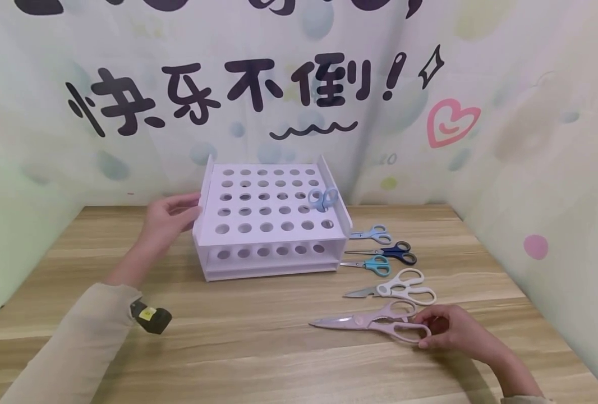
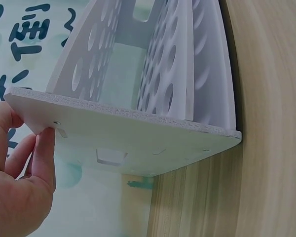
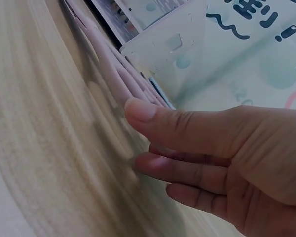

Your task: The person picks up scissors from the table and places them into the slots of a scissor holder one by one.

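A white rack (image 1: 274, 235) with rows of round holes stands on the table. My left hand (image 1: 170, 219) holds the top edge of its left side panel (image 2: 123, 131) with thumb and fingertips. At the front right, my right hand (image 1: 452, 334) pinches one handle loop of the pink scissors (image 1: 362, 321), whose blades point left. In the right wrist view, the thumb lies over the handle (image 3: 111, 74). Small light-blue scissors (image 1: 322, 199) stand in a hole on the rack's right side, handles up.
Right of the rack lie light-blue scissors (image 1: 372, 234), dark-blue scissors (image 1: 387, 252), turquoise scissors (image 1: 372, 265) and white kitchen scissors (image 1: 400, 287), blades pointing left. A printed cloth (image 1: 248, 129) hangs behind the wooden table (image 1: 218, 348). A black device (image 1: 150, 318) sits at my left wrist.
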The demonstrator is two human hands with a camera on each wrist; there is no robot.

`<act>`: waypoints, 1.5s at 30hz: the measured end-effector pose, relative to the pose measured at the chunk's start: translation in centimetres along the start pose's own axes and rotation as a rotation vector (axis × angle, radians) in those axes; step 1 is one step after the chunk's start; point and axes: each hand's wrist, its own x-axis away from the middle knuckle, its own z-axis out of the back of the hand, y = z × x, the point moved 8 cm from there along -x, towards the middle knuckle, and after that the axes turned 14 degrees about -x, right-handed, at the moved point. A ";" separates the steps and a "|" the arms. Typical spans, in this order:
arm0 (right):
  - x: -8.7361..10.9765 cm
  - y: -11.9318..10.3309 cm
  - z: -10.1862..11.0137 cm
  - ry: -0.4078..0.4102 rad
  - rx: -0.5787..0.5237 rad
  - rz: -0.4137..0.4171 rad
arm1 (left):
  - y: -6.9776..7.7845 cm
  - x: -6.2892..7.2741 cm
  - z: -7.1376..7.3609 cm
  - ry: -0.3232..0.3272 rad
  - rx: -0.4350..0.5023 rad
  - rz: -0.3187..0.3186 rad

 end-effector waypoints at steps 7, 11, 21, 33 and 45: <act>0.0 -0.8 -0.2 -0.027 -0.013 -0.048 | -0.3 0.4 -0.1 -0.005 -0.010 0.002; -0.2 -2.0 -0.1 -0.030 -0.002 -0.014 | -0.3 0.4 0.0 0.002 -0.011 0.000; -0.7 -5.8 0.3 -0.006 0.157 0.109 | -0.3 0.3 0.2 0.009 -0.008 0.006; -1.9 -11.1 0.4 0.097 0.334 0.241 | 0.4 0.4 0.4 0.003 0.021 -0.023; -4.4 -15.0 0.0 0.063 0.411 0.304 | 0.2 0.1 0.1 -0.002 0.029 -0.034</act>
